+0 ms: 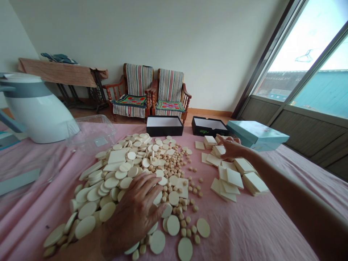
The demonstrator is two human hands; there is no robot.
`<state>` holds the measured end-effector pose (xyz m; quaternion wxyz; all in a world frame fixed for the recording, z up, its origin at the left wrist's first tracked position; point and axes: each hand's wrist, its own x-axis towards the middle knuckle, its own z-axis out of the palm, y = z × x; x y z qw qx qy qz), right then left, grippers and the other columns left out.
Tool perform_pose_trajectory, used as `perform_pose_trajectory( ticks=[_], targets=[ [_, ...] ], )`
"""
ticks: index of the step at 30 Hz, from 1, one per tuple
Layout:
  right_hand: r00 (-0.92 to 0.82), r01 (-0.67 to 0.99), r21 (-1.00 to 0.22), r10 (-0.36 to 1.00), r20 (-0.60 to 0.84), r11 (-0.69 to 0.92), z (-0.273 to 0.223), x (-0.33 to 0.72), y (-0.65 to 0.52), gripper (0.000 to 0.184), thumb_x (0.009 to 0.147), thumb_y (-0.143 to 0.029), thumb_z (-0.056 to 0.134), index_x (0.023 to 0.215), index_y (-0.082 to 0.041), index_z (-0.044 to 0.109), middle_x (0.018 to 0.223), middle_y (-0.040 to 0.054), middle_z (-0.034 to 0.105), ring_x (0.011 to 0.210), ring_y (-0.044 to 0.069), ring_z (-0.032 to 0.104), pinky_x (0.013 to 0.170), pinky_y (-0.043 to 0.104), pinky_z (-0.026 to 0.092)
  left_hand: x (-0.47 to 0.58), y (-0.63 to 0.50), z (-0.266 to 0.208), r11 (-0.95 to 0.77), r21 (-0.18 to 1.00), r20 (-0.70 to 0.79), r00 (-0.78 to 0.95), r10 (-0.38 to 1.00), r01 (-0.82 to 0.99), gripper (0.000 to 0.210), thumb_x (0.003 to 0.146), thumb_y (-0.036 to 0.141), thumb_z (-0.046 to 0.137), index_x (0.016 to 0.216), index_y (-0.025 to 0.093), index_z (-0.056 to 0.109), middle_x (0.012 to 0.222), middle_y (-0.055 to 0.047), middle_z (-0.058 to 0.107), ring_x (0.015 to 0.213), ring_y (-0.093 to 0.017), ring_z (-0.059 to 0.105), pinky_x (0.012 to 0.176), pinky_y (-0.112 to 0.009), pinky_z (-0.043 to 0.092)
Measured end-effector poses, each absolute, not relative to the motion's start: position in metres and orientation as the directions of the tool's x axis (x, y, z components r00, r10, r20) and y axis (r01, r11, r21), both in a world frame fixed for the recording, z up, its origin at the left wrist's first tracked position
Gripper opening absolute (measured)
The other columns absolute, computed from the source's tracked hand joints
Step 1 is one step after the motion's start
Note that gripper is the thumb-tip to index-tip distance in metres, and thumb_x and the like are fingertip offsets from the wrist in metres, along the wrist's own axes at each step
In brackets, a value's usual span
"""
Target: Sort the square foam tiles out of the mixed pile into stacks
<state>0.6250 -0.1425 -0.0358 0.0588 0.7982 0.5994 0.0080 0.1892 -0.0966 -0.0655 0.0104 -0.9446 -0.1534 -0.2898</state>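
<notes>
My left hand [138, 206] lies palm down on a heap of pale wooden discs [85, 226], its fingers stretched out and slightly apart. Small wooden cubes with rounded corners [174, 163] are scattered along the heap's right side, close to my fingertips. Over on the right, my right hand [230, 148] reaches across stacks of square wooden tiles [232, 177]. Its thumb and index finger are apart beside the tiles at the back; the other fingers are partly hidden, and nothing shows lifted in them. A few square tiles [116, 156] also lie on top of the disc heap.
Two black boxes [164, 130] [209, 131] and a light blue box [258, 134] stand at the far edge of the pink cloth [212, 232]. To the left are a clear plastic container [92, 132] and a white jug [40, 112]. Two wooden chairs [138, 83] stand beyond.
</notes>
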Motion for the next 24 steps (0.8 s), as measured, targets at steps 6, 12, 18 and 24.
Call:
perform_pose_trajectory(
  ticks=[6, 12, 18, 24],
  targets=[
    [0.281, 0.958, 0.091, 0.955, -0.091, -0.273, -0.034, 0.622, -0.15, 0.104, 0.06, -0.026, 0.064, 0.151, -0.019, 0.014, 0.135, 0.0148, 0.055, 0.126, 0.036, 0.04, 0.103, 0.052, 0.025, 0.189, -0.096, -0.065, -0.954, 0.067, 0.545, 0.79, 0.28, 0.292, 0.028, 0.087, 0.032, 0.058, 0.11, 0.019, 0.063, 0.119, -0.008, 0.062, 0.117, -0.026, 0.051, 0.107, -0.048, 0.038],
    [0.227, 0.972, -0.06, 0.974, 0.006, -0.227, -0.015, 0.615, -0.165, 0.068, 0.069, -0.025, 0.058, 0.136, -0.022, 0.046, 0.128, 0.0109, 0.058, 0.121, 0.031, 0.047, 0.098, 0.044, 0.036, 0.189, -0.096, -0.066, -0.954, 0.075, 0.542, 0.791, 0.284, 0.291, 0.027, 0.087, 0.033, 0.058, 0.11, 0.019, 0.063, 0.118, -0.008, 0.062, 0.117, -0.026, 0.051, 0.108, -0.048, 0.037],
    [0.074, 0.997, 0.009, 0.997, 0.015, -0.074, -0.026, 0.593, -0.174, 0.036, 0.076, -0.012, 0.048, 0.099, -0.024, 0.073, 0.099, 0.0081, 0.064, 0.099, 0.023, 0.056, 0.091, 0.037, 0.04, 0.191, -0.096, -0.065, -0.955, 0.07, 0.552, 0.787, 0.277, 0.287, 0.027, 0.087, 0.032, 0.058, 0.11, 0.018, 0.063, 0.118, -0.008, 0.062, 0.117, -0.026, 0.051, 0.106, -0.047, 0.038],
    [0.124, 0.989, 0.073, 0.992, 0.014, -0.125, -0.037, 0.59, -0.176, 0.04, 0.072, -0.008, 0.049, 0.098, -0.026, 0.074, 0.096, 0.0092, 0.063, 0.098, 0.025, 0.056, 0.09, 0.039, 0.039, 0.191, -0.098, -0.066, -0.954, 0.074, 0.563, 0.777, 0.281, 0.292, 0.027, 0.087, 0.031, 0.057, 0.109, 0.017, 0.063, 0.118, -0.009, 0.062, 0.117, -0.026, 0.05, 0.107, -0.047, 0.037]
  ],
)
